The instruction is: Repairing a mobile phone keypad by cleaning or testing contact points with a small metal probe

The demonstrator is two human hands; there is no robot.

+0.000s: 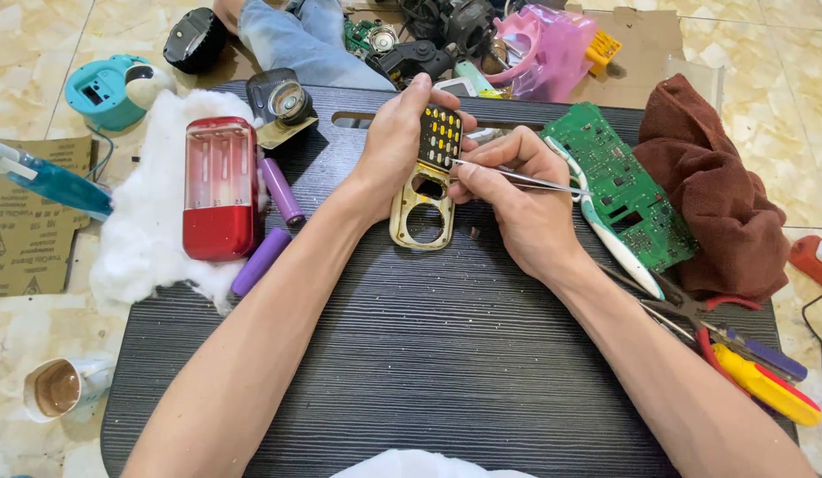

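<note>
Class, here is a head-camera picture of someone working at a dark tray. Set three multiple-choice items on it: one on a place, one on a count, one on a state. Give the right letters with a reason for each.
1. Where does the red and clear casing lie?
A. on the white wadding
B. on the brown cloth
C. on the green circuit board

2. How many purple cylindrical cells lie by that casing?
A. one
B. two
C. four

3. How is the gold keypad frame held?
A. flat on the tray, untouched
B. tilted up in the left hand
C. clamped in pliers

Answers:
1 A: wadding shows around the casing.
2 B: one cell right of it, another below.
3 B: the left hand grips it while the right hand puts tweezers to it.
</note>
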